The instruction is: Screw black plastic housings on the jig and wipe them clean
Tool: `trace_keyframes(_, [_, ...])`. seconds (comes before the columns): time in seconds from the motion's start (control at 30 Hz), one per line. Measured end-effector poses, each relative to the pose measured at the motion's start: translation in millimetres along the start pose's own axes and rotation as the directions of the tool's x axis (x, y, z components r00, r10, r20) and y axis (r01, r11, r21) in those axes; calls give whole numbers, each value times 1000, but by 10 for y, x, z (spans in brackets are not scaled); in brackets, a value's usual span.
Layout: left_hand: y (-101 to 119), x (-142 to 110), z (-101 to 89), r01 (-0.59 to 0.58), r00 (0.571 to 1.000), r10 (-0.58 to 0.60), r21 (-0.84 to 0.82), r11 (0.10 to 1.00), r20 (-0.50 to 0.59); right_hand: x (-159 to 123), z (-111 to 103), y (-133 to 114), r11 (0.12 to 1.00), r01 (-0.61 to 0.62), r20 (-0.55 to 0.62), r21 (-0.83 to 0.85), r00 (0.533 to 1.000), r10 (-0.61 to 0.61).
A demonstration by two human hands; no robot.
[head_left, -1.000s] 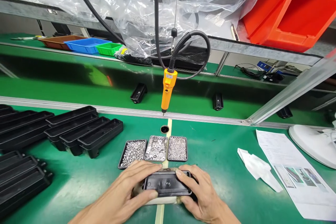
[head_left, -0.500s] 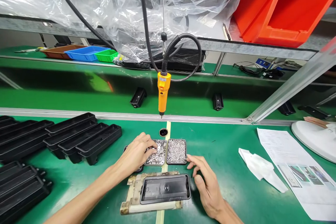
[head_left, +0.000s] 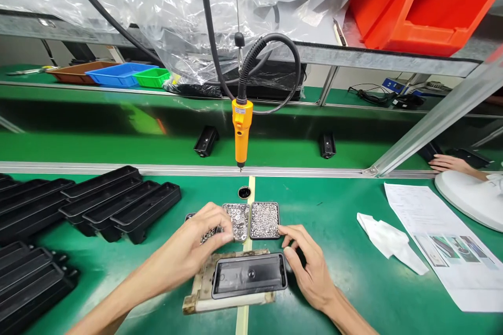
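Left hand (head_left: 196, 243): over the left-hand tray (head_left: 191, 218), fingers curled in a pinch at its small silver hardware. Whether a piece is actually caught between the fingertips, can't tell.
Right hand (head_left: 308, 267): at the right end of the black housing (head_left: 249, 275), fingers loosely bent and part spread, thumb touching the housing's end. Gripping nothing.
Black housing: open side up, seated on a worn pale fixture block (head_left: 204, 293), on the green bench (head_left: 334, 230) just in front of the trays, straddling the yellow line (head_left: 242, 319).
Middle tray (head_left: 237, 220): full of flat silver washers.
Right tray (head_left: 265, 220): full of finer silver screws, touching the middle tray.
Left-hand tray: mostly hidden under the left hand, silver parts visible at its edge.
Screwdriver (head_left: 241, 133): orange, hanging upright on its cable above the bench's far rail, tip down, well clear of both hands.
Stock (head_left: 118, 204): rows of long black housings lying to the left, more at the bench's near left corner.
Far shelf bins: brown (head_left: 74, 70), blue (head_left: 118, 73), green (head_left: 151, 77), side by side; contents not visible.
Red bin (head_left: 424, 0): on the upper rack, right; interior not visible.
Right of bench: white cloth (head_left: 389, 246), printed sheet (head_left: 444, 256), white round base (head_left: 471, 201).
Other person: a hand (head_left: 446, 163) at the far right edge, beside the white base.
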State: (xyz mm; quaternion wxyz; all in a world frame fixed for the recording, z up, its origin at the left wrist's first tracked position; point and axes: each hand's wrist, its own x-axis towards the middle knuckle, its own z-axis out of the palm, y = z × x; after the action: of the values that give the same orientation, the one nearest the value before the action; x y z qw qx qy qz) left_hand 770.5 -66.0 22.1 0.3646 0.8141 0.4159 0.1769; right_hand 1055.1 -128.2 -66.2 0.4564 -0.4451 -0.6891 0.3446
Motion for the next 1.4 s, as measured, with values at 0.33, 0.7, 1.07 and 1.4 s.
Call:
trace_keyframes(0.33, [218, -70, 140, -67, 996, 61, 99, 993, 65, 20, -4, -31, 999, 27, -8, -46, 1000, -27])
trace_keyframes(0.7, [-406, 138, 243, 249, 958, -259, -87, 965, -121, 24, 13, -3, 998, -6, 1, -58, 1000, 6])
trace_keyframes(1.07, [-534, 107, 307, 223, 955, -235, -86, 971, -183, 43, 12, 20, 996, -20, 12, -88, 1000, 22])
trace_keyframes(1.4, [-464, 90, 278, 179, 960, -195, -96, 979, -200, 49, 17, 15, 995, -28, 10, -99, 1000, 29])
